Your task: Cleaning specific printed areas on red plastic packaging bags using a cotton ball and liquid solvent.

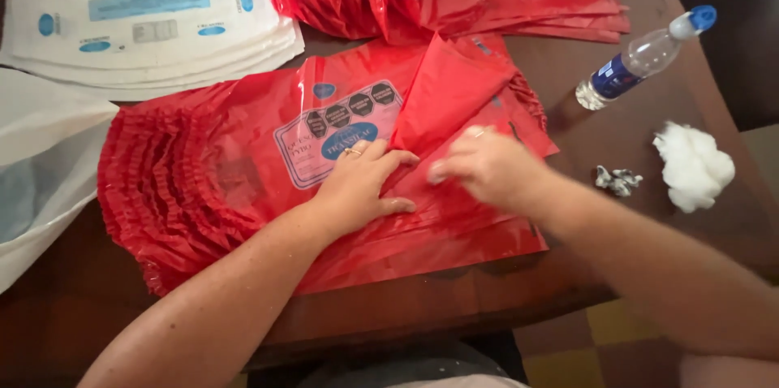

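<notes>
Red bags (243, 185) lie long axis left-right under left hand (361, 189)

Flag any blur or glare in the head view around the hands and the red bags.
Head view: the right hand is smeared at the fingertips by motion blur; the left hand is sharp, flat on the red bag stack. White glare streaks cross the glossy plastic near the printed label. Lighting is soft and even; the water bottle casts only a faint shadow.
</notes>
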